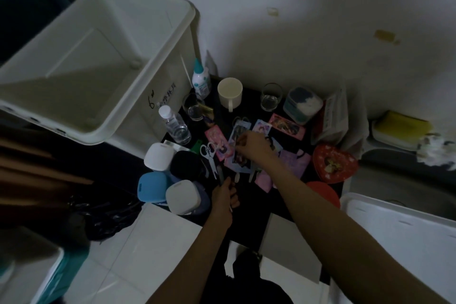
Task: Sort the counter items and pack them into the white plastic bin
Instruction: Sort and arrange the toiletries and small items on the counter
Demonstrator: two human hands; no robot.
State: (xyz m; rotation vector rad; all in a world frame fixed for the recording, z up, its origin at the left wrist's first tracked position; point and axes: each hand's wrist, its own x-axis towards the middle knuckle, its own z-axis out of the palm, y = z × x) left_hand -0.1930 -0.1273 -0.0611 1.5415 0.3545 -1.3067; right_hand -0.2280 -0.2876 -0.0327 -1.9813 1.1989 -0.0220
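White plastic bin (103, 57) is standing empty at the far left of the dark desk (249, 96), beside scattered picture cards. Right hand (251, 143) is pinching a blue-edged picture card (238, 134) mid-desk. Left hand (223, 195) is curling around a thin dark tool near white-handled scissors (208, 154).

Black counter (249, 106) — cards (287, 125), mug (230, 93)

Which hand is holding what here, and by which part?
The right hand pinches the top edge of a picture card lying on the counter. The left hand grips thin items, apparently a nail file, by the near end.
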